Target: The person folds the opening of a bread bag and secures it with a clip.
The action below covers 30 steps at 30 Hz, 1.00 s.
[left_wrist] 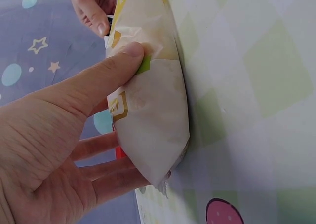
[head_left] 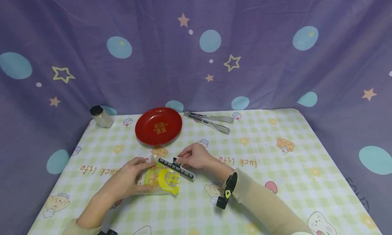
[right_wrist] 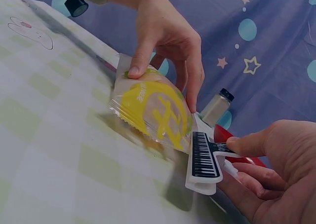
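Note:
My left hand [head_left: 130, 176] grips a clear and yellow snack bag [head_left: 166, 180], thumb on one face and fingers on the other. In the left wrist view the bag's pale back [left_wrist: 153, 105] faces the camera, close beside the tablecloth. My right hand [head_left: 196, 156] pinches the handle of a sealing clip [head_left: 176, 168] with a black-and-white piano-key pattern between thumb and fingers. That clip lies along the bag's far right edge, and the right wrist view shows its long bar [right_wrist: 205, 155] right at the bag's edge.
Behind the bag lies a red plate [head_left: 144, 131] with gold characters. Metal tongs [head_left: 211, 121] rest to its right, near the table's back edge. At the back left stands a jar [head_left: 103, 118] with a black lid. A purple curtain [head_left: 260, 75] hangs behind the checked tablecloth [head_left: 275, 173].

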Tool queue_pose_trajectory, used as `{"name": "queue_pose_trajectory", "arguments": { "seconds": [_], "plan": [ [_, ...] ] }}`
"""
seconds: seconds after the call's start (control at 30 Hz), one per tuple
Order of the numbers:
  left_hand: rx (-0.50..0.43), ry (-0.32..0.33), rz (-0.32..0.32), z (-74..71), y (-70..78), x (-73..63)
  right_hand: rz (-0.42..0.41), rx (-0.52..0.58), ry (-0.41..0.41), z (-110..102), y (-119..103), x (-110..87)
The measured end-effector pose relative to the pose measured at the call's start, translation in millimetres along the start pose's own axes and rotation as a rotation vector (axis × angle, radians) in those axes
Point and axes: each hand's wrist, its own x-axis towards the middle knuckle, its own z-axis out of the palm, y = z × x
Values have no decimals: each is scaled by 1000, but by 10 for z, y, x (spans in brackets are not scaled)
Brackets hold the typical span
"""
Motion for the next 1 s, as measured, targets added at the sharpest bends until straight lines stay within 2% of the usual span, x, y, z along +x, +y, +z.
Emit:
{"name": "queue_pose_trajectory", "arguments": {
  "seconds": [0.47, 0.77, 1.0],
  "plan": [
    [12, 8, 7, 11, 12, -8, 27, 12, -1, 37, -46, 90],
    [8, -3, -9, -2, 7, 1, 17, -61, 22, 60, -82, 154],
    [-3, -6, -5, 1, 20, -9, 29, -2, 8, 90, -95, 207]
  ]
}}
